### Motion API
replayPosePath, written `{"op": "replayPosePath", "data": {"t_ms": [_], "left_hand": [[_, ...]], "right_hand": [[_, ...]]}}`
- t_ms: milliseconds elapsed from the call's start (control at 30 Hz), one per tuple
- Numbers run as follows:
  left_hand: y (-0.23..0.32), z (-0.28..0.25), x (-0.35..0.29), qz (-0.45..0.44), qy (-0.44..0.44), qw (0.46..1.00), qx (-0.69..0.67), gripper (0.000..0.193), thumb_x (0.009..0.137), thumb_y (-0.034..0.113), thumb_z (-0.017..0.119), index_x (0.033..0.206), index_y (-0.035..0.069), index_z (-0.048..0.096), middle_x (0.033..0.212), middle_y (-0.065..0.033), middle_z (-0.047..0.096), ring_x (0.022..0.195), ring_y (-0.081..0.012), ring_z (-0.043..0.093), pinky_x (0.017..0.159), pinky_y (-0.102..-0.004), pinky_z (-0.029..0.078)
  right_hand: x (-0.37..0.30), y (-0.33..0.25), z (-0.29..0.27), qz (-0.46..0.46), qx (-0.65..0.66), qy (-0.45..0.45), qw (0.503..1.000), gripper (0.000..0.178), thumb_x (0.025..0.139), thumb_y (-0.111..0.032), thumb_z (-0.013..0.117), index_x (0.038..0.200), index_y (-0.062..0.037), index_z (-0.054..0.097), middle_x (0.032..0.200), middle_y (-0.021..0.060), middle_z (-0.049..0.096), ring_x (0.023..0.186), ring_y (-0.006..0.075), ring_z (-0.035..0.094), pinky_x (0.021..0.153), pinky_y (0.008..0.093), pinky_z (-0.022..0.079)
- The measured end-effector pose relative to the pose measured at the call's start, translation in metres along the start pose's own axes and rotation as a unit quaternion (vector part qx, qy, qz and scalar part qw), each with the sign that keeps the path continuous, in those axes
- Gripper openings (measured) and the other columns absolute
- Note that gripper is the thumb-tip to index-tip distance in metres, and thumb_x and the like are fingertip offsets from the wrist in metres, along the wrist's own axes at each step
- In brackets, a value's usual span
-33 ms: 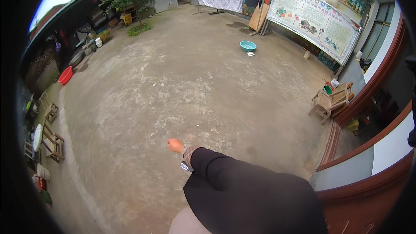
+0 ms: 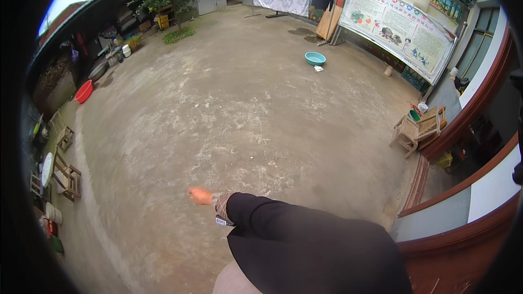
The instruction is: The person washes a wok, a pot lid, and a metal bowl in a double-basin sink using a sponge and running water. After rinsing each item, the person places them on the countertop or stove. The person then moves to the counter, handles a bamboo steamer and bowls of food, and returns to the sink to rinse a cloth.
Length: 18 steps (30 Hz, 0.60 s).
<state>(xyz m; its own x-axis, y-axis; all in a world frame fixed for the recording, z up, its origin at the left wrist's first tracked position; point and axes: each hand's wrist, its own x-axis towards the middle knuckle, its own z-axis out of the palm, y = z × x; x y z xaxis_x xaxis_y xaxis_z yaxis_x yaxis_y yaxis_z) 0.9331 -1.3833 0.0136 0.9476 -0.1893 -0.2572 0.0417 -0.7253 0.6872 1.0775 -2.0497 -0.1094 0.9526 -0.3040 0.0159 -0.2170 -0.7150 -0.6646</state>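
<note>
The one hand (image 2: 200, 196) in view reaches out over the bare grey concrete yard floor (image 2: 229, 109) from a dark sleeve (image 2: 294, 239); it looks loosely curled and holds nothing, though which hand it is I cannot tell. Far off sits a round turquoise plastic basin (image 2: 315, 57), a red plastic basin (image 2: 83, 91) far left, small wooden chairs (image 2: 417, 128) to the right

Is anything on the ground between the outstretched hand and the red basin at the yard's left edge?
Nothing visible: only bare concrete yard lies between the hand and the red basin. The wooden stools stand off to the left of that line.
</note>
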Motion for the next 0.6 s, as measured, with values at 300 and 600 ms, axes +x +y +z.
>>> {"op": "replayPosePath", "data": {"t_ms": [300,600], "left_hand": [[-0.003,-0.103,0.139,-0.231,0.092,0.924,-0.292,0.04,0.086,0.014,0.056,0.122,0.004,0.042,0.104,-0.0169,0.057,0.088,-0.0285,0.058,0.074,-0.0382,0.051],[-0.11,-0.248,0.235,-0.271,0.2,0.855,-0.393,0.04,0.085,0.015,0.061,0.12,0.003,0.046,0.1,-0.013,0.058,0.087,-0.0226,0.059,0.078,-0.032,0.049]], "right_hand": [[0.073,-0.35,0.217,-0.435,0.265,-0.528,0.68,0.026,0.078,-0.022,0.058,0.099,-0.0078,0.063,0.082,0.0109,0.066,0.071,0.0241,0.062,0.067,0.039,0.048],[0.242,-0.047,0.133,0.232,-0.346,-0.17,0.893,0.025,0.078,-0.019,0.055,0.095,-0.0071,0.068,0.097,0.0141,0.066,0.09,0.03,0.064,0.075,0.0412,0.051]]}}
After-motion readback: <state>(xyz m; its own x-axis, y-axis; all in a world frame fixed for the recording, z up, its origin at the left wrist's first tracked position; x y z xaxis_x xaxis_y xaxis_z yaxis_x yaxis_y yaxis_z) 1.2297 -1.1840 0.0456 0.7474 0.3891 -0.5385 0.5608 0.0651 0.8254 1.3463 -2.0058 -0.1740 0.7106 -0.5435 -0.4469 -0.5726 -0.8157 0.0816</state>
